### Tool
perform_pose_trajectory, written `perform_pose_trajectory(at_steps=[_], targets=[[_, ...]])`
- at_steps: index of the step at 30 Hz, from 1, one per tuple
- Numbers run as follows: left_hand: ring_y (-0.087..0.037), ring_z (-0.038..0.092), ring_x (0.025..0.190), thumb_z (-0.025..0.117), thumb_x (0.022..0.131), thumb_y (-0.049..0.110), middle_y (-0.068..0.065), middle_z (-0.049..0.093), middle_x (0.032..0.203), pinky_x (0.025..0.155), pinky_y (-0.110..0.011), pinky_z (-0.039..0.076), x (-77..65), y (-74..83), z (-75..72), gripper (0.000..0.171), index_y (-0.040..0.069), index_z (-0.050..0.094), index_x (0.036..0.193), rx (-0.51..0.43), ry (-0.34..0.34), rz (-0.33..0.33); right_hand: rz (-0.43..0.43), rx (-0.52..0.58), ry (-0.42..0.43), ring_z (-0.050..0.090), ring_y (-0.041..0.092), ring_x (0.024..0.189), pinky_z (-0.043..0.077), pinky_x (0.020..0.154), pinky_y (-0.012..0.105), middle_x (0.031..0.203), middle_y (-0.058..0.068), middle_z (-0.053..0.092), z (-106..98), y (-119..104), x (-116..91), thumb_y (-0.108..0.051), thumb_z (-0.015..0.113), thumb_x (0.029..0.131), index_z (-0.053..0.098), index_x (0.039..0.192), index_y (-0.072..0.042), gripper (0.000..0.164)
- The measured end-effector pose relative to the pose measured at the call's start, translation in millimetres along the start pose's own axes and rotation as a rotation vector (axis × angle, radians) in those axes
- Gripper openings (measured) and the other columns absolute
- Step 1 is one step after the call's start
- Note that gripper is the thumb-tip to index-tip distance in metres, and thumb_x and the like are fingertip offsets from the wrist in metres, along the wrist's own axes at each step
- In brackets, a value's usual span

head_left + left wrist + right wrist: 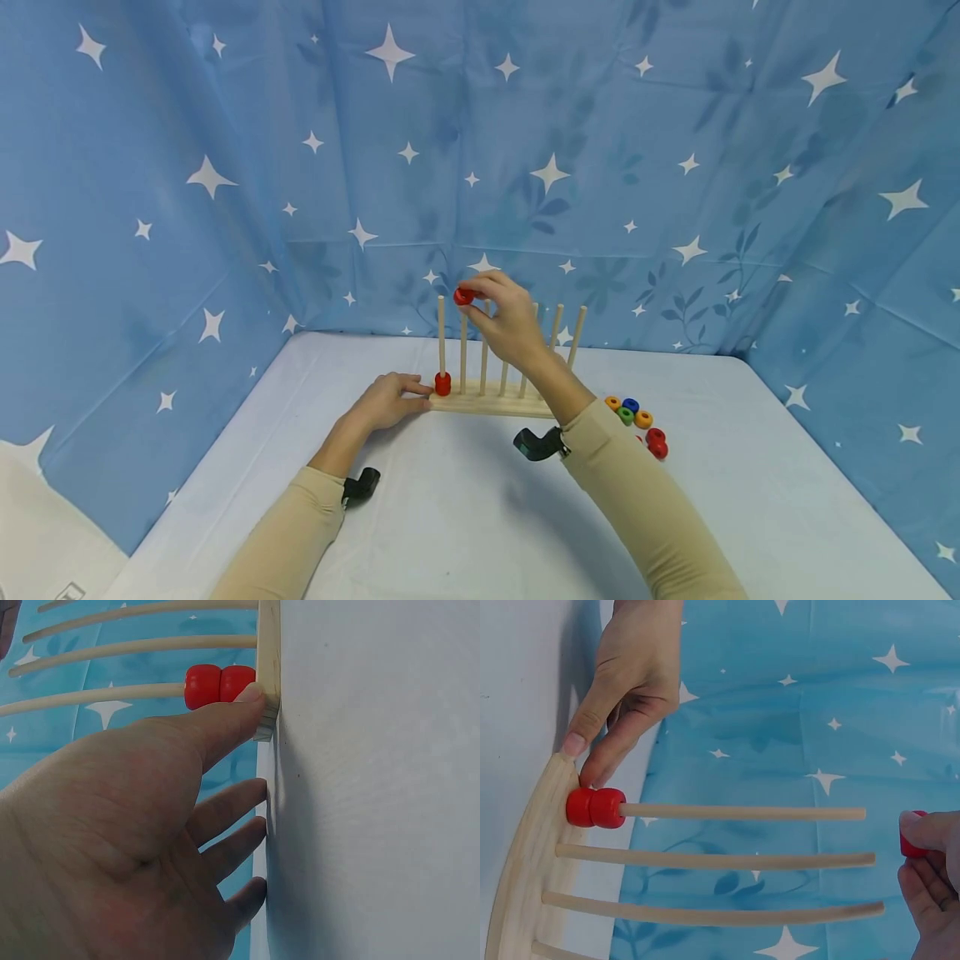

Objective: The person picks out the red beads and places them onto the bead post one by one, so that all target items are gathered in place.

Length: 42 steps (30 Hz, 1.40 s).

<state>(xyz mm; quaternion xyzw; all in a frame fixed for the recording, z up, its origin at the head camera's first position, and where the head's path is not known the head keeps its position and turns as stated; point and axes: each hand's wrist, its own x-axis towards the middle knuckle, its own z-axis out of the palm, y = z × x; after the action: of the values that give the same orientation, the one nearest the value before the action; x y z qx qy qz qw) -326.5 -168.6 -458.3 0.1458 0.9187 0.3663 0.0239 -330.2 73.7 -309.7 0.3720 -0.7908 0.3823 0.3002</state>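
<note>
My right hand (510,321) pinches a red bead (463,297) between thumb and fingers, up by the tops of the left pegs. In the right wrist view that bead (912,834) is just off the tip of the end peg (742,812). Two red beads (219,685) are stacked at the foot of this leftmost peg. The peg stand has a pale wooden base (487,405) with a row of upright pegs. At its left end, my left hand (386,402) holds the base, thumb in front and index finger behind; its other fingers spread beside the end.
Right of the stand on the white table (450,517) lie loose beads: a blue one (631,405), a green one (626,415), yellow ones (643,419) and red ones (657,449), some partly behind the right sleeve. A blue star-patterned curtain (480,208) surrounds the back and sides.
</note>
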Motion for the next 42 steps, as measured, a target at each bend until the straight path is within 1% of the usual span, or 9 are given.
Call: perform_pose_trajectory(at_steps=[6, 15, 21, 24, 31, 37, 42], targets=[[-0.047, 0.041, 0.147, 0.075, 0.097, 0.027, -0.018, 0.056, 0.152, 0.119, -0.064, 0.034, 0.1, -0.3, -0.9, 0.031, 0.014, 0.078, 0.125, 0.008, -0.002, 0.014, 0.001, -0.009, -0.023, 0.07, 0.026, 0.106, 0.06, 0.093, 0.039, 0.116, 0.012, 0.071, 4, -1, 5, -0.003, 0.076, 0.094, 0.075, 0.118, 0.001, 0.024], [-0.047, 0.043, 0.147, 0.075, 0.097, 0.027, -0.019, 0.056, 0.152, 0.118, -0.064, 0.035, 0.2, -1.5, 0.1, 0.031, 0.014, 0.078, 0.125, 0.006, -0.001, 0.025, -0.011, -0.051, -0.054, 0.071, 0.027, 0.109, 0.06, 0.095, 0.037, 0.119, 0.013, 0.071, 10, -2, 11, 0.0, 0.074, 0.094, 0.075, 0.119, 0.002, 0.025], [-0.048, 0.043, 0.146, 0.074, 0.097, 0.027, -0.019, 0.057, 0.151, 0.118, -0.064, 0.036, 0.7, -2.0, 0.8, 0.031, 0.013, 0.078, 0.125, 0.004, -0.005, 0.031, -0.001, -0.048, -0.076, 0.071, 0.028, 0.109, 0.06, 0.094, 0.041, 0.119, 0.013, 0.071, 13, -4, 13, 0.003, 0.072, 0.094, 0.075, 0.12, 0.002, 0.026], [-0.048, 0.043, 0.146, 0.074, 0.097, 0.026, -0.02, 0.057, 0.151, 0.118, -0.064, 0.036, 0.7, -2.0, 0.8, 0.03, 0.013, 0.078, 0.124, -0.002, -0.003, 0.033, 0.002, -0.046, -0.088, 0.07, 0.028, 0.107, 0.06, 0.093, 0.042, 0.118, 0.014, 0.071, 15, -4, 15, 0.003, 0.072, 0.094, 0.075, 0.12, 0.002, 0.025], [-0.048, 0.044, 0.145, 0.074, 0.097, 0.026, -0.02, 0.057, 0.151, 0.117, -0.064, 0.037, 0.7, -2.7, 0.8, 0.03, 0.012, 0.079, 0.124, 0.001, -0.003, 0.031, 0.021, -0.098, -0.127, 0.069, 0.025, 0.106, 0.059, 0.091, 0.034, 0.119, 0.011, 0.07, 21, -5, 18, -0.001, 0.072, 0.096, 0.074, 0.123, 0.001, 0.027], [-0.048, 0.044, 0.146, 0.074, 0.097, 0.027, -0.02, 0.057, 0.151, 0.117, -0.064, 0.037, 1.3, -3.9, 0.8, 0.03, 0.013, 0.079, 0.123, -0.002, -0.004, 0.029, 0.029, -0.123, -0.143, 0.07, 0.027, 0.11, 0.059, 0.092, 0.037, 0.12, 0.013, 0.07, 23, -5, 19, -0.004, 0.073, 0.096, 0.075, 0.123, 0.001, 0.027], [-0.049, 0.044, 0.145, 0.075, 0.097, 0.026, -0.021, 0.058, 0.15, 0.117, -0.065, 0.036, 0.5, -2.3, -0.4, 0.03, 0.013, 0.079, 0.123, 0.002, 0.0, 0.038, 0.02, -0.142, -0.142, 0.07, 0.026, 0.111, 0.059, 0.093, 0.034, 0.12, 0.013, 0.07, 24, -6, 19, -0.004, 0.074, 0.096, 0.075, 0.124, 0.0, 0.029]])
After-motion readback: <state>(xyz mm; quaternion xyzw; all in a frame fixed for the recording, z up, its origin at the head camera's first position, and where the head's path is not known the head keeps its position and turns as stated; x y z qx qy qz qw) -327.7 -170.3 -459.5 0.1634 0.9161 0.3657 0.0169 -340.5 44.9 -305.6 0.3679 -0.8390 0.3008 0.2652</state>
